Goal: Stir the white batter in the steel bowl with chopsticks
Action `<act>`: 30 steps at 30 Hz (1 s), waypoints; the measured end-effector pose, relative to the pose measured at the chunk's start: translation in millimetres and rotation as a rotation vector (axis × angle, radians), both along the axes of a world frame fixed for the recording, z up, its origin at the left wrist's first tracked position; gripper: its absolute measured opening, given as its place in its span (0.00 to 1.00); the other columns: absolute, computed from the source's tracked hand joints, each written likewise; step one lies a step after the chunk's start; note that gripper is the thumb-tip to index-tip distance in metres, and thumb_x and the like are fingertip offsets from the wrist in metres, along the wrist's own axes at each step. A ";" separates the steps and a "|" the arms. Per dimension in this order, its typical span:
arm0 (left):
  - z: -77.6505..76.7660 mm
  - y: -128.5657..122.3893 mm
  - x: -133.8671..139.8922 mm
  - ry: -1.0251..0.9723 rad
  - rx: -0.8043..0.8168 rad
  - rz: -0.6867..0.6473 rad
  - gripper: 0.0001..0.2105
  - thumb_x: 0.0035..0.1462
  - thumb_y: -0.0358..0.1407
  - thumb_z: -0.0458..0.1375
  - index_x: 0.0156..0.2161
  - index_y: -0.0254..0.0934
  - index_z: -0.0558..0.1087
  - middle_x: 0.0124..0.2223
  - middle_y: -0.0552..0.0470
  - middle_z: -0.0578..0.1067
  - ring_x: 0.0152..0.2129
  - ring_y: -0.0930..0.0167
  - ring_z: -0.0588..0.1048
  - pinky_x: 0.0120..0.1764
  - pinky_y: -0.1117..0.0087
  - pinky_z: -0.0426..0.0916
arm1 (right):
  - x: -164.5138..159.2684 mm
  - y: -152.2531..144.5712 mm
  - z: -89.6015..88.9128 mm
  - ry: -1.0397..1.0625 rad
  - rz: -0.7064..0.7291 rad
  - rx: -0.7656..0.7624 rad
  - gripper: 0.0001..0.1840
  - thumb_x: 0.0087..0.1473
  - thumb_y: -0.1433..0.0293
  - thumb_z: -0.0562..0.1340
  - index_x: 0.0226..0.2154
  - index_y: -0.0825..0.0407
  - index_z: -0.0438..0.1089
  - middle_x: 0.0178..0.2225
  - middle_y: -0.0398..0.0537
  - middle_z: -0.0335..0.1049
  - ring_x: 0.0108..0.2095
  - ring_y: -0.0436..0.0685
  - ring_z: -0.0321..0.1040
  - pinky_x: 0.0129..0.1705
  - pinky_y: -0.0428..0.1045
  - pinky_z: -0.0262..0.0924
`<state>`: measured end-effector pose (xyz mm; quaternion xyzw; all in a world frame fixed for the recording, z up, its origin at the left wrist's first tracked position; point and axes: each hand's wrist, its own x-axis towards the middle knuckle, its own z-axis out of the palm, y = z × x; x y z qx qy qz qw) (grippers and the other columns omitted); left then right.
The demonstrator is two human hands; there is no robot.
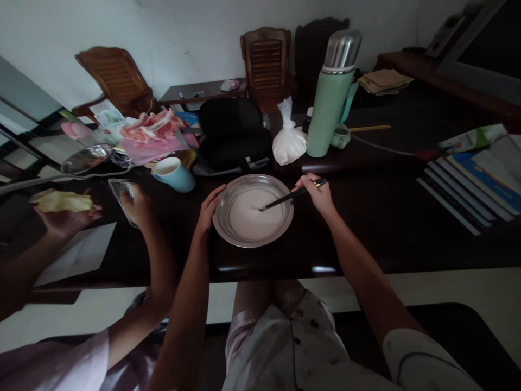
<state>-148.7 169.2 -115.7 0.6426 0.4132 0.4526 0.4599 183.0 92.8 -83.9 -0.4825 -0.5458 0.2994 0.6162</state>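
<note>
A round metal bowl (280, 233) stands on the dark table with a smooth, pale, milky mixture (250, 217) in it. My left hand (210, 209) steadies the bowl at its left side, fingers curved along the rim. From the right, my right hand (315, 193) grips a pair of black chopsticks (287, 198) with gold bands. They slant down to the left over the rim, and their tips dip into the mixture near the middle. Just behind the bowl sits a tied clear plastic bag of white powder (290, 144).
Behind the bowl stand a tall green thermos (329, 108), a light-blue mug (175, 174) and a black bag (232, 130). Stacked books (476, 184) lie at the right. On my left, another person's hands hold a phone (124, 198) and a yellowish piece of food (63, 201).
</note>
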 end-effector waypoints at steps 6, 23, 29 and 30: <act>1.3 0.0 0.2 -0.001 -0.006 0.003 0.29 0.53 0.49 0.58 0.56 0.34 0.71 0.59 0.42 0.68 0.59 0.56 0.63 0.63 0.55 0.53 | -14.2 -4.6 1.5 -0.066 0.161 -0.015 0.23 0.56 0.50 0.59 0.24 0.49 0.73 0.23 0.45 0.74 0.29 0.55 0.72 0.36 0.51 0.65; 2.6 0.3 0.2 0.028 0.029 0.002 0.29 0.54 0.49 0.57 0.56 0.33 0.71 0.60 0.42 0.68 0.59 0.56 0.63 0.63 0.54 0.52 | -6.4 -2.9 1.1 0.008 0.134 -0.010 0.23 0.55 0.49 0.59 0.24 0.49 0.72 0.20 0.43 0.73 0.26 0.55 0.72 0.33 0.51 0.65; 3.9 -0.9 0.8 0.048 0.039 0.004 0.28 0.54 0.49 0.56 0.56 0.34 0.71 0.60 0.43 0.67 0.59 0.57 0.63 0.63 0.55 0.54 | -18.3 -1.9 -5.4 -0.248 0.138 0.090 0.19 0.60 0.55 0.57 0.28 0.47 0.77 0.32 0.46 0.78 0.37 0.57 0.70 0.43 0.53 0.63; 4.2 -1.3 1.1 0.045 0.040 0.000 0.28 0.55 0.49 0.55 0.56 0.34 0.71 0.60 0.44 0.67 0.59 0.57 0.63 0.63 0.55 0.53 | -16.8 -1.0 -6.1 -0.262 0.110 0.096 0.18 0.60 0.56 0.57 0.29 0.46 0.77 0.32 0.45 0.78 0.37 0.56 0.70 0.43 0.53 0.62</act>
